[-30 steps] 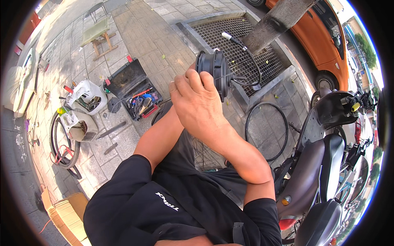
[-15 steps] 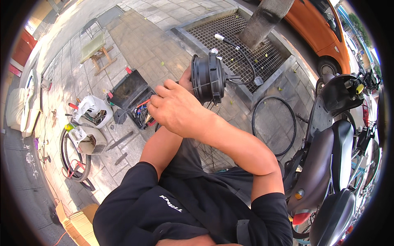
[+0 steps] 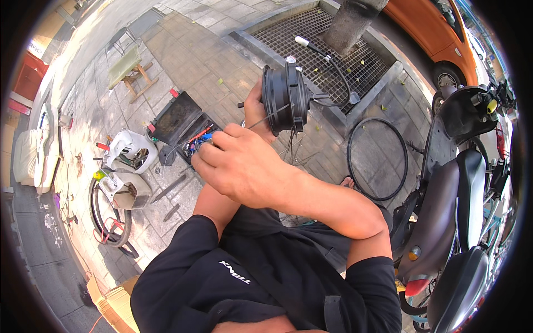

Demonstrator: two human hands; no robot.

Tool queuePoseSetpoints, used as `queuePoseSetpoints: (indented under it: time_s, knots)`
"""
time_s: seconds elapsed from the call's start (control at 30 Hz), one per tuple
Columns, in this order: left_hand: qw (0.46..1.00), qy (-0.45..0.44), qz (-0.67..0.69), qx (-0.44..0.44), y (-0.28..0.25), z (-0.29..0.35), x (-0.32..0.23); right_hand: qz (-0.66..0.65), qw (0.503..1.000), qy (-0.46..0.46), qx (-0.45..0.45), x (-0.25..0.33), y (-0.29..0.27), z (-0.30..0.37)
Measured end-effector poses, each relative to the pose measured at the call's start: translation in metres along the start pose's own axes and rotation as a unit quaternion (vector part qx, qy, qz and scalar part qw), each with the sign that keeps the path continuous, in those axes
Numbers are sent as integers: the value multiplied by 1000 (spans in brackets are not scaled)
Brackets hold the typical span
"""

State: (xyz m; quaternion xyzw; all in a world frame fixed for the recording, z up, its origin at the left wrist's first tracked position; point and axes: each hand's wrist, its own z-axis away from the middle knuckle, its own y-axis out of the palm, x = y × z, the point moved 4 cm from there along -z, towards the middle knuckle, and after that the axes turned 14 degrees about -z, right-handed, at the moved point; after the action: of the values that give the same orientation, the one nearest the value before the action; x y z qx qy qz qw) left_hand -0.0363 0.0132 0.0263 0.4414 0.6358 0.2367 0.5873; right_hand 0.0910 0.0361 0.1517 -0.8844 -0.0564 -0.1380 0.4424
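- The right hand [image 3: 239,166] and its forearm cover part of the left forearm and the near side of the open toolbox [image 3: 176,119], whose jumbled tools are hard to tell apart.
- A thin metal rod [image 3: 277,113] slants across the black wheel hub [image 3: 283,91] toward the right hand; its lower end is lost from sight.
- The upper edge cuts off the orange car [image 3: 427,33]; the lower edge crops the cardboard [image 3: 114,308].
- The left hand [image 3: 255,114] grasps the hub from its left side, in the air above the paving; some fingers are hidden behind it.
- The right hand's fingers are curled, fingertips out of view; whether they pinch the rod, I cannot tell.
- The hub's cable [image 3: 343,77] loops before the metal grate [image 3: 277,33].
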Motion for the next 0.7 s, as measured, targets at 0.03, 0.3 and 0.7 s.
queuePoseSetpoints:
  time_s: [0.03, 0.3, 0.7]
  knots:
    - [1000, 1, 7, -21, -4, 0, 3, 4, 1000, -6, 17, 6, -1, 16]
    - [990, 36, -91, -101, -12, 3, -11, 72, 977, 38, 200, 14, 4, 117]
    - [978, 77, -133, -138, -62, 8, -42, -64, 772, 618, 137, -181, -3, 330]
